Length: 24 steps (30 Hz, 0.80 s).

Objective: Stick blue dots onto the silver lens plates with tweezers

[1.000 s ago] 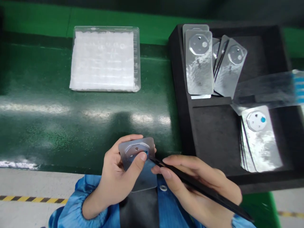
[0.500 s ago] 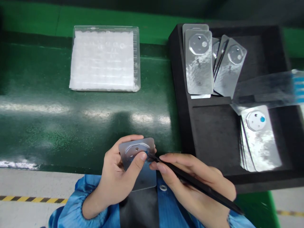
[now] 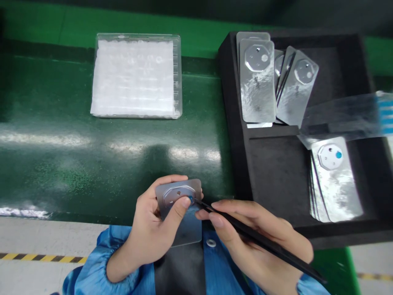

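Note:
My left hand grips a silver metal plate with a raised octagonal patch near its top, thumb pressed on the patch beside a small blue dot. My right hand pinches black tweezers like a pen. The tweezer tips touch the blue dot on the plate. Both hands hover at the near edge of the green belt, over my blue sleeves.
A black foam tray at the right holds a stack of similar plates at the back and another stack at the front right. A clear film strip lies across it. A clear plastic tray of small parts sits at the back left.
The hands and plate stay nearly in place. The tweezers tips have shifted slightly against the blue dot, and the right hand has shifted a little.

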Each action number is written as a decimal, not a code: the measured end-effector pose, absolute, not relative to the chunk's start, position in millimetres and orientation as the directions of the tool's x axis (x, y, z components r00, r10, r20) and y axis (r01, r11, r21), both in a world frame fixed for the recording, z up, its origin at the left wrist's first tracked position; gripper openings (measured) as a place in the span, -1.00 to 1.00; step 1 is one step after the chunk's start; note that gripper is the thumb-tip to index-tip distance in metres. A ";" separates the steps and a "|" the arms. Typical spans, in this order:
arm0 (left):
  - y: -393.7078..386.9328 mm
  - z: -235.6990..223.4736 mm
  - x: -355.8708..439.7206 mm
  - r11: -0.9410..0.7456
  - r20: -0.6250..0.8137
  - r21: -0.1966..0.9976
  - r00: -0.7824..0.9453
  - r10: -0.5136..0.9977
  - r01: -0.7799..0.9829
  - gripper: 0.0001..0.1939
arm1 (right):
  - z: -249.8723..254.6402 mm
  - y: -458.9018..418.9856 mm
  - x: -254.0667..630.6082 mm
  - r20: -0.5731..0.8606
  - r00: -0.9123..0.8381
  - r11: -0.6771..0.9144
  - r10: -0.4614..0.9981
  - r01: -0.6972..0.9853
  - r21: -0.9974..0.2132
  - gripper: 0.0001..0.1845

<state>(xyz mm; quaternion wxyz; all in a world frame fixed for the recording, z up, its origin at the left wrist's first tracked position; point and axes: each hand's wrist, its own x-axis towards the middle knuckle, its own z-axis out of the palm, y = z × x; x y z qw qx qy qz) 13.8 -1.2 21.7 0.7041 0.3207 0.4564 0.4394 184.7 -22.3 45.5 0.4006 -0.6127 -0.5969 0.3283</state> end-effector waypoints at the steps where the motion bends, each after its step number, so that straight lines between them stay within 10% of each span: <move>1: -1.5 21.7 13.8 0.410 -0.363 0.851 0.197 0.911 -0.327 -0.75 | 44.9 -22.7 184.5 0.078 0.066 0.038 0.995 0.467 -0.884 -0.90; 24: -2.2 22.4 9.6 0.426 -0.383 0.882 0.218 0.898 -0.203 -0.71 | 49.3 -17.5 180.5 0.096 0.074 0.053 0.993 0.444 -0.895 -0.89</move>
